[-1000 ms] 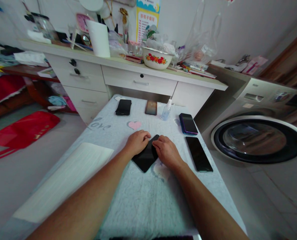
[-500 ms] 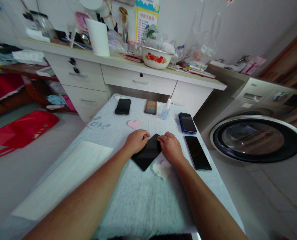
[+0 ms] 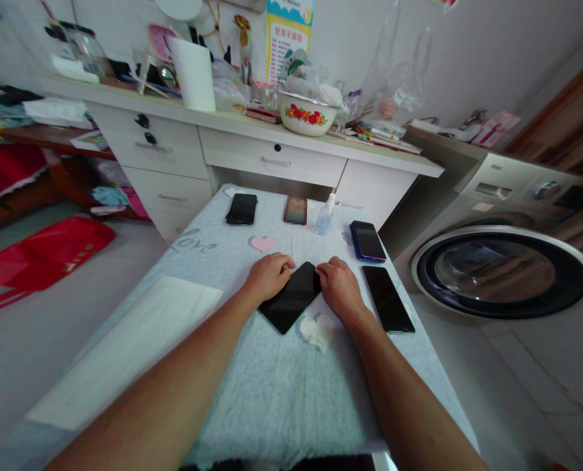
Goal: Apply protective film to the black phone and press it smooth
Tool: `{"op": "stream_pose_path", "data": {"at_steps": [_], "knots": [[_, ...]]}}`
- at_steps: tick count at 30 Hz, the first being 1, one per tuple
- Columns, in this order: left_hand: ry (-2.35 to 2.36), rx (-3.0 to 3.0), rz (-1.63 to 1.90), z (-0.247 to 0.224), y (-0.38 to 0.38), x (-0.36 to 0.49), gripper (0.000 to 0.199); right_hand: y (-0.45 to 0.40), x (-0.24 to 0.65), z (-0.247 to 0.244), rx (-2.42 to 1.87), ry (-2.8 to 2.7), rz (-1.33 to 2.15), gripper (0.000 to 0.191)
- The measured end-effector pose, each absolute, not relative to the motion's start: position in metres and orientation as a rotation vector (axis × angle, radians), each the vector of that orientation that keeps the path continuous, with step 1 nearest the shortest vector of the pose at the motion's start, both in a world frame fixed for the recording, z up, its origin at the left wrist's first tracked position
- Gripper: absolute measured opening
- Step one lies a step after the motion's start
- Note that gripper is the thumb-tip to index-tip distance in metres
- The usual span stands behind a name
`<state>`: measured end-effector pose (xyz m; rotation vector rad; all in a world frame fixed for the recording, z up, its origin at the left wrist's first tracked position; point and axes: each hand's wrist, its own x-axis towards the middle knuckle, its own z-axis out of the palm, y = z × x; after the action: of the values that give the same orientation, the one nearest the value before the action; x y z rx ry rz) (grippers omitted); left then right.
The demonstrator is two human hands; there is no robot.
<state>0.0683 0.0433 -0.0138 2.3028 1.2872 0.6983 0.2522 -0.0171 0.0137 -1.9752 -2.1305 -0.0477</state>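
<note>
A black smartphone (image 3: 290, 302) lies aslant on the cloth-covered table, screen up, between my two hands. At its left edge my left hand (image 3: 270, 276) is closed, with thumb and fingers gripping the side. My right hand (image 3: 341, 285) is closed too, its thumb and fingertips pinched together at the phone's upper right edge. Whatever those right fingertips may hold is hidden. Another black phone (image 3: 388, 299) lies just right of my right hand, and a stack of phones (image 3: 368, 241) sits beyond it.
At the table's far side are a dark phone (image 3: 242, 209), a blurred-out card-like item (image 3: 296, 210) and a clear spray bottle (image 3: 325, 216). A pale sheet (image 3: 129, 353) lies left of my left arm. Beyond stand a white desk (image 3: 276, 157) and a washing machine (image 3: 507, 248).
My right hand has shifted slightly right, from over the screen to the phone's edge, uncovering more glass. My left hand and the phone have stayed in place.
</note>
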Motion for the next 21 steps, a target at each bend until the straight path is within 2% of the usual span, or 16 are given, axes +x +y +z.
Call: {"op": "stream_pose_path", "data": {"at_steps": [21], "knots": [[1.309,2.317,0.686,-0.016,0.045,0.069,0.020,-0.023,0.230,0.014,-1.567,-2.376,0.091,0.023]]}}
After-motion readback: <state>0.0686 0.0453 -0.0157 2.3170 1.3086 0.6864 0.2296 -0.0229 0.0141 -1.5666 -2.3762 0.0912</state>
